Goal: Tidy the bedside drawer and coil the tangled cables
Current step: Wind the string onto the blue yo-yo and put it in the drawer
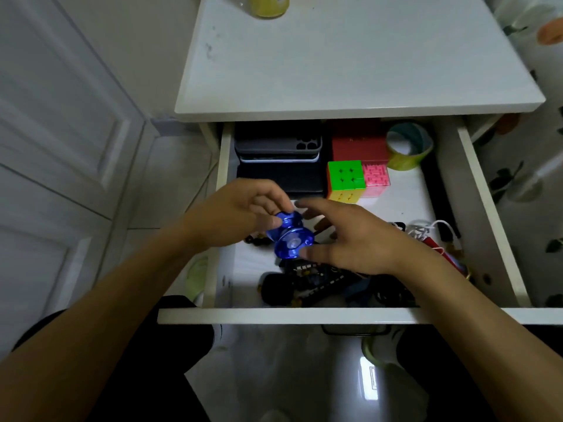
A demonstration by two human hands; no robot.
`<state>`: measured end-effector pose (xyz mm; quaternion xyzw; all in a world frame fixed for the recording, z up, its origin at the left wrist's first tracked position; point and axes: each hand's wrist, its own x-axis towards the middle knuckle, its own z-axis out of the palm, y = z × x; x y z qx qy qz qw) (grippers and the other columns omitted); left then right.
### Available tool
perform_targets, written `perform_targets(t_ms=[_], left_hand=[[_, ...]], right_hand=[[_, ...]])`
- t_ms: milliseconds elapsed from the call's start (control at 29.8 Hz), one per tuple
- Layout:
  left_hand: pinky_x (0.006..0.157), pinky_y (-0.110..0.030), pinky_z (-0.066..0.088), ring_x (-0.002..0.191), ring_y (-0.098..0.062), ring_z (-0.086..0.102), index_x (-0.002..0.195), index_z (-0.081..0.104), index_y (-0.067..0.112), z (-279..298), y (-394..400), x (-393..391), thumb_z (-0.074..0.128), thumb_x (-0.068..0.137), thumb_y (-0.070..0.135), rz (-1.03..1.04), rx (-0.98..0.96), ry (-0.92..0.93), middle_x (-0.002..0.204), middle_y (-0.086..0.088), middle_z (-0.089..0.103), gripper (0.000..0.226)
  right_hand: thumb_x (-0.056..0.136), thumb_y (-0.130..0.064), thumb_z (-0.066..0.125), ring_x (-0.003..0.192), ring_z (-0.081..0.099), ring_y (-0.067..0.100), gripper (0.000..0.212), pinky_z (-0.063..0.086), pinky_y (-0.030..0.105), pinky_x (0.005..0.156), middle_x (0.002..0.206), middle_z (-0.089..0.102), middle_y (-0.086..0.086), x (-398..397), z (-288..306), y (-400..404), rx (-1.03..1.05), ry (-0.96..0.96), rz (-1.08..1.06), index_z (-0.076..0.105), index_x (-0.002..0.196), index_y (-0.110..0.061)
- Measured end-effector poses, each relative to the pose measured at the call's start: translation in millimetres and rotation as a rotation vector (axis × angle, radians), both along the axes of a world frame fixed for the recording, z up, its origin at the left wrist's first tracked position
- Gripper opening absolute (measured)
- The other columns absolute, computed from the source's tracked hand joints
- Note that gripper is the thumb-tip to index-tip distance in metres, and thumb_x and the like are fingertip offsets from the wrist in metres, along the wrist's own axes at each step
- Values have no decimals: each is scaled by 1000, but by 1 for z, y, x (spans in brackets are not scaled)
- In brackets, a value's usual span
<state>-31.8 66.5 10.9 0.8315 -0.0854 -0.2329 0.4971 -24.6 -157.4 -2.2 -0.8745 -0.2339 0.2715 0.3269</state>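
Observation:
The white bedside drawer [484, 208] stands pulled out below the nightstand top. Over its middle my left hand [240, 213] pinches a blue yo-yo [289, 236] between thumb and fingers. My right hand [353, 239] hovers beside it with fingers spread, its thumb tip touching the yo-yo's lower rim. Tangled white cables [426, 228] lie at the drawer's right side, next to a red object. A dark toy vehicle [304, 284] lies at the drawer's front, partly hidden under my right arm.
At the drawer's back lie stacked black phone cases [278, 147], a red box [358, 144], a tape roll [409, 146], a puzzle cube [345, 178] and a pink maze cube [377, 178]. A yellow container [268, 4] stands on the nightstand top [350, 62]. A white door is at left.

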Motion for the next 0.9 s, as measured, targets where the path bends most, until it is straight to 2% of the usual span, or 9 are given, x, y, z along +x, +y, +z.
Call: perform_targets(t_ms=[101,168,302,369,436,536,704,804,905], left_hand=[[67,-25,54,78,-13,70,94,66,28,-6,-1,-2,68,88,4,56,-108,93,89,-2,73,24],[67,-18,52,79,-6,68,95,64,27,-12,-5,-3,67,89,5,56,-31,25,87,2,72,23],[82,-32,51,98,-14,58,120,58,20,-23,-11,-4,61,91,13,-155,561,-317,114,0,60,30],[77,-31,47,107,-23,56,133,51,22,-28,-15,-5,59,90,16,-315,850,-292,132,-5,49,45],[71,-28,39,107,-25,56,140,43,22,-28,-20,-5,59,88,14,-403,967,-250,143,-8,39,55],[71,-26,39,87,-17,50,135,48,18,-24,-21,-4,58,87,9,-417,852,-132,136,-6,39,50],[88,-32,49,102,-18,56,123,59,13,-16,-22,-10,51,86,-4,-496,666,97,122,-7,57,42],[89,-29,46,106,-18,56,127,59,15,-13,-18,-6,49,91,0,-351,610,13,115,-3,59,40],[94,-37,48,113,-22,53,138,49,22,-16,-15,0,54,94,10,-326,811,-129,129,-4,50,46]], right_hand=[[81,-32,77,101,62,6,49,54,34,89,114,64,-12,0,4,5,202,108,-65,55,124,-33],[80,-28,79,89,66,9,36,55,38,86,100,67,-10,2,5,5,191,119,-96,60,110,-27],[81,-32,76,90,64,11,33,53,38,87,99,67,-6,4,4,1,60,81,-143,62,110,-24],[82,-33,75,92,64,12,34,53,37,89,102,66,-5,4,3,0,67,109,-176,62,113,-25],[83,-34,74,95,64,13,35,52,36,90,104,65,-5,4,3,-1,74,129,-194,61,115,-25],[85,-35,72,96,62,12,36,51,30,87,105,62,-7,6,2,-4,71,115,-236,60,117,-26],[85,-36,72,85,64,7,33,49,16,70,99,62,-11,9,2,-6,82,121,-293,59,115,-28],[84,-36,73,79,65,6,31,48,13,64,98,63,-11,9,1,-5,92,124,-297,59,111,-29],[83,-36,74,75,66,6,28,52,19,74,97,67,-8,9,2,-5,175,137,-366,62,107,-27]])
